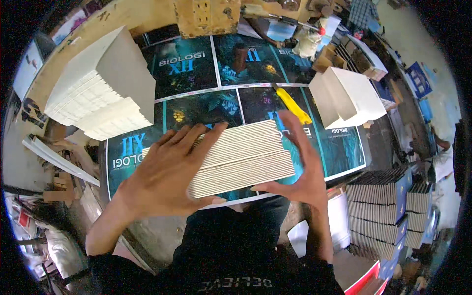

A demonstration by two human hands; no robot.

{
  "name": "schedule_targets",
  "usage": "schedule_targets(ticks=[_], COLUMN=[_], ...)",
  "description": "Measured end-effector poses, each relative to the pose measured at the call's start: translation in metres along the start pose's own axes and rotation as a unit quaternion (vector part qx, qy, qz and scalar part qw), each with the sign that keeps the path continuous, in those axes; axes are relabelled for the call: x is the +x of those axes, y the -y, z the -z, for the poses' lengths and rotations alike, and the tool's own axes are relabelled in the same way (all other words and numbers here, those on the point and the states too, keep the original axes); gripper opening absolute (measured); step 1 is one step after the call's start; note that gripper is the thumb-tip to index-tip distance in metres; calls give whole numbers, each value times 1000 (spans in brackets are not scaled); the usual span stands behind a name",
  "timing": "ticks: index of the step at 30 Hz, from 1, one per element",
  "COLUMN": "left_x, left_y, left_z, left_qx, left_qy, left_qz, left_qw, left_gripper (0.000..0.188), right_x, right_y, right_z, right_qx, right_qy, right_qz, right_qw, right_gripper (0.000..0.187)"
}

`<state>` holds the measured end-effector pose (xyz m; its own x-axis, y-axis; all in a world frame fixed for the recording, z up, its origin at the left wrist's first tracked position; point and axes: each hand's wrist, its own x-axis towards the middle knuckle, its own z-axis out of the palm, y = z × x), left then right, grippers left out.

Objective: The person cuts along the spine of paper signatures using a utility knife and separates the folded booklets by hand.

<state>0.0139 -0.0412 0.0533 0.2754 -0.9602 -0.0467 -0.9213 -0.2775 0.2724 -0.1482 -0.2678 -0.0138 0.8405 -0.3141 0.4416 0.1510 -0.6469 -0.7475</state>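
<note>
A stack of thin, unbound book blocks (241, 157) sits in front of me, its pale layered edges facing up and its halves slightly offset. My left hand (164, 167) is wrapped around the stack's left part, fingers over the far side and thumb along the near side. Around the right end curves my right hand (307, 169), fingers and thumb spread, with a gap between palm and stack. Its thumb lies by the near lower edge; whether it touches is unclear. Beneath are printed dark blue-green cover sheets (191, 64). A yellow-handled cutter knife (293, 105) rests beyond the stack.
A tall pile of white book blocks (103, 83) stands at the left, a smaller pile (346, 98) at the right. Several stacks of bound books (376, 211) are low at the right. A dark cylindrical object (240, 56) and a wooden block (206, 17) stand at the back.
</note>
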Motion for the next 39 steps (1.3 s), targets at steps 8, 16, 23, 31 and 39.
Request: schedule_targets(ticks=[8,16,23,31,39], left_x=[-45,-73,-70,-4,13], left_y=[10,-4,29,-6,-2], left_z=[0,-112,-72,7,-14], left_qx=[-56,-574,-476,-4,74], left_qy=[-99,-316,-374,-147,-63], left_qz=[128,162,54,16,13], left_qw=[985,738,794,989,995], left_gripper=[115,106,98,94,93], right_x=[-12,-28,-22,-17,-55], right_y=[-40,-20,-15,-24,-6], right_z=[-9,-37,-32,-26,-25], right_qx=[168,185,208,191,-239], right_qy=[113,38,74,35,-83], right_qz=[-99,-111,-166,-123,109], right_qw=[974,976,961,973,961], right_gripper=[114,70,115,122,92])
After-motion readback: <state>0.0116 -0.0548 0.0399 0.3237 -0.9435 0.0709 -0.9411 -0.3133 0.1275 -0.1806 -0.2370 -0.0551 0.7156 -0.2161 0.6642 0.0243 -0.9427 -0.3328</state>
